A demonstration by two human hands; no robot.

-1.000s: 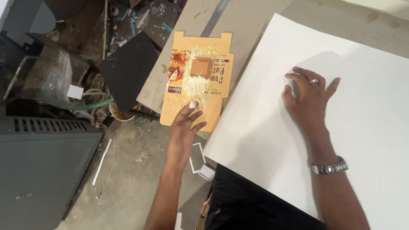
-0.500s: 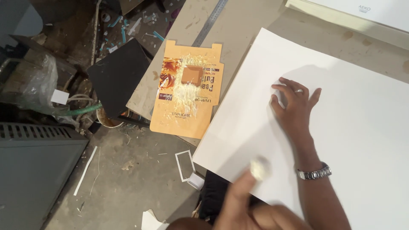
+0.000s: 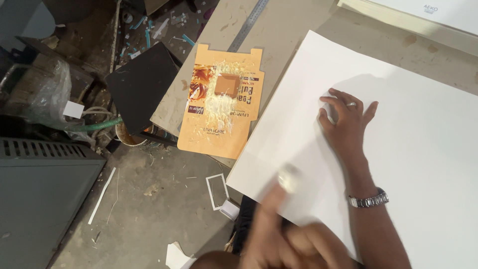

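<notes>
Head view: right hand (image 3: 346,122) lies flat, fingers spread, pinning the large white paper sheet (image 3: 423,149) on the counter (image 3: 279,45); blurred left hand (image 3: 279,226) pinches a small whitish lump (image 3: 289,178) near the sheet's bare edge, nothing visibly applied there yet.

Flattened carton (image 3: 223,107) on the table (image 3: 284,35), left of the sheet (image 3: 413,149).

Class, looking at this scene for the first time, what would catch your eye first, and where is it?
The large white sheet filling the right side, with the right hand pressed flat on it. Left of it lies a flattened orange carton smeared with pale paste. The blurred left hand carries a whitish dab over the sheet's near edge.
</notes>
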